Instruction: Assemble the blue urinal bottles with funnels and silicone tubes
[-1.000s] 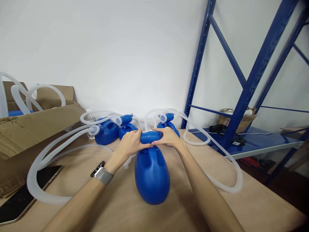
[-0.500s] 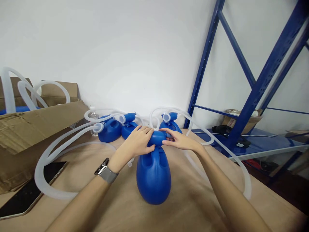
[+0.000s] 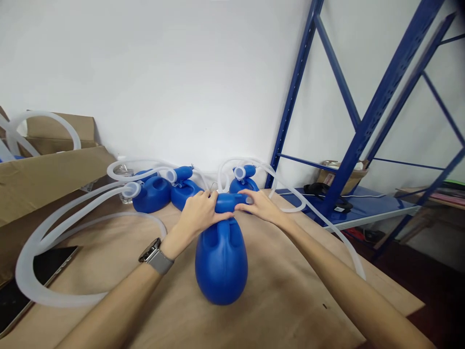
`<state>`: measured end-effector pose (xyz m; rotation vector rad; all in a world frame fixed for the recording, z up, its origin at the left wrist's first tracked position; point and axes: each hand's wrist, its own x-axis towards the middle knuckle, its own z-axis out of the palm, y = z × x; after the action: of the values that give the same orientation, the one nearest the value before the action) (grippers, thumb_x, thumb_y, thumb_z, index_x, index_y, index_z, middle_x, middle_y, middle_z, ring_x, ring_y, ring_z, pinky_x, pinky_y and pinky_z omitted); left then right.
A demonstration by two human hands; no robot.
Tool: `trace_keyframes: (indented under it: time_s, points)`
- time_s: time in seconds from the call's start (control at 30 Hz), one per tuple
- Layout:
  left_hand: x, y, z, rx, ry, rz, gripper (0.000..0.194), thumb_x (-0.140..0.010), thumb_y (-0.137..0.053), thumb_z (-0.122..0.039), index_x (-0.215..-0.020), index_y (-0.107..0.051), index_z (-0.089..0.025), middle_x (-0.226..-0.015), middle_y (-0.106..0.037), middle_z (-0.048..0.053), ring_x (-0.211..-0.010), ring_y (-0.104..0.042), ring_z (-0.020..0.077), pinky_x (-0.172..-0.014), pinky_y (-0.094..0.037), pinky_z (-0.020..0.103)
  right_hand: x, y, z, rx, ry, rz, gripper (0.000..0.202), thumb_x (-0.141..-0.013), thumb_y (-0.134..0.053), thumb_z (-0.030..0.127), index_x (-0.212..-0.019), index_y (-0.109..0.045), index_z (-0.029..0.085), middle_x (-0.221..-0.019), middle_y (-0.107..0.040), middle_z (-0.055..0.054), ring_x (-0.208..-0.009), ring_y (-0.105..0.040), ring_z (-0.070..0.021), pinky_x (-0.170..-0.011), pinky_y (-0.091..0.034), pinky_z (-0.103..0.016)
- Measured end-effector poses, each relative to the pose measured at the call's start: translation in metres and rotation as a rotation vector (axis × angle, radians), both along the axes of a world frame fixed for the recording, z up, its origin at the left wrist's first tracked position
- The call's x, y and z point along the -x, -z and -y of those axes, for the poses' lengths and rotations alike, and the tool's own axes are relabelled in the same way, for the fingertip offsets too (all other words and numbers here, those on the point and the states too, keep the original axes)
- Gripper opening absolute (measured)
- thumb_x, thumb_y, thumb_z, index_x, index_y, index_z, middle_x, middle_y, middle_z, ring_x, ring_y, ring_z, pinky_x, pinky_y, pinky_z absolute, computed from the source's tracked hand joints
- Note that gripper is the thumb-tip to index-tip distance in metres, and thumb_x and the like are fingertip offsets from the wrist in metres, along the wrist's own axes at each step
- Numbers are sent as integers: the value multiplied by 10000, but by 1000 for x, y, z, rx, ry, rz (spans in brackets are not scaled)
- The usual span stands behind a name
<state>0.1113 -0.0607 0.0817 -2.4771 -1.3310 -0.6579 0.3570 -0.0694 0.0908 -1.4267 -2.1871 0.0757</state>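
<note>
The blue bottle stands on the table, likely light, smooth and semi-stiff, best held at its neck, where left hand and right hand close round the blue tube.

Plain white wall behind, pale grey in places. Brown table up against it, smooth top, right edge slanting away. Blue metal rack at right: perforated posts, diagonal braces, low blue shelf with pale front edge. Dark reddish floor under and beside the shelf. Light soft, brighter mid-wall, dim at lower right. Lamp and windows out of view.
</note>
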Motion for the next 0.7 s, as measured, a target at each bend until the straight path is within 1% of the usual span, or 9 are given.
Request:
trace_keyframes:
  time_s: [0.07,0.2,0.3,0.37,0.43,0.53,0.63,0.67,0.7]
  points:
    - [-2,-1,1,4,4,4,740,-849,-554,-834,-1105,-650,-147,-1050,-704,174,-1039,-676,362,-733,-501,362,-7,9,-1,-35,77,8,461,-863,-723,612,-1096,-772,217,-780,-714,-34,-720,-643,-227,-687,-448,-317]
    - [-10,-6,10,24,40,0,681,-866,-599,-784,-1157,-631,-169,-1122,-707,164,-1132,-659,359,-712,-497,334,-22,19,-3,37,120,-43,540,-825,-719,688,-1110,-753,230,-910,-754,-54,-833,-690,-264,-720,-499,-346]
    - [-13,-8,15,28,-16,-3,689,-889,-569,-778,-1165,-630,-149,-1121,-712,181,-1112,-667,374,-660,-481,337,-29,24,-4,90,133,-88,586,-863,-688,668,-1253,-719,232,-1121,-756,-94,-1031,-701,-305,-887,-537,-412]
    - [-12,-8,16,25,-49,-13,721,-893,-547,-789,-1173,-634,-131,-1099,-719,187,-1074,-682,382,-647,-475,342,-27,29,-3,76,80,-120,643,-911,-636,647,-1413,-632,244,-1310,-694,-117,-1235,-633,-331,-1053,-488,-482]
    - [-10,-8,15,26,-71,-18,742,-892,-528,-803,-1168,-643,-125,-1072,-727,181,-1029,-700,377,-645,-474,341,-17,37,0,32,21,-204,658,-944,-588,639,-1484,-571,264,-1457,-596,-117,-1389,-519,-332,-1174,-392,-523]
    - [-8,-9,14,34,-98,-11,751,-904,-481,-818,-1164,-654,-135,-1037,-738,167,-979,-725,363,-649,-480,337,8,50,7,30,-11,-450,637,-929,-591,660,-1424,-622,260,-1495,-552,-113,-1432,-470,-325,-1230,-335,-521]
    - [-8,-11,15,47,-124,-7,730,-931,-443,-804,-1176,-658,-151,-1019,-747,162,-955,-738,358,-662,-487,337,39,56,20,210,-143,-726,610,-957,-521,679,-1396,-629,270,-1417,-621,-99,-1390,-527,-311,-1210,-380,-505]
    - [-9,-11,16,48,-132,-8,730,-931,-441,-804,-1172,-661,-151,-1015,-749,163,-950,-739,361,-664,-489,338,48,56,25,266,-211,-767,642,-943,-551,674,-1450,-575,281,-1422,-623,-95,-1380,-543,-311,-1193,-407,-503]
    - [-9,-11,16,45,-139,-10,733,-929,-441,-806,-1164,-666,-149,-1010,-750,166,-945,-740,364,-664,-490,342,55,55,30,283,-246,-777,719,-893,-645,648,-1501,-512,286,-1443,-613,-92,-1378,-546,-318,-1185,-418,-503]
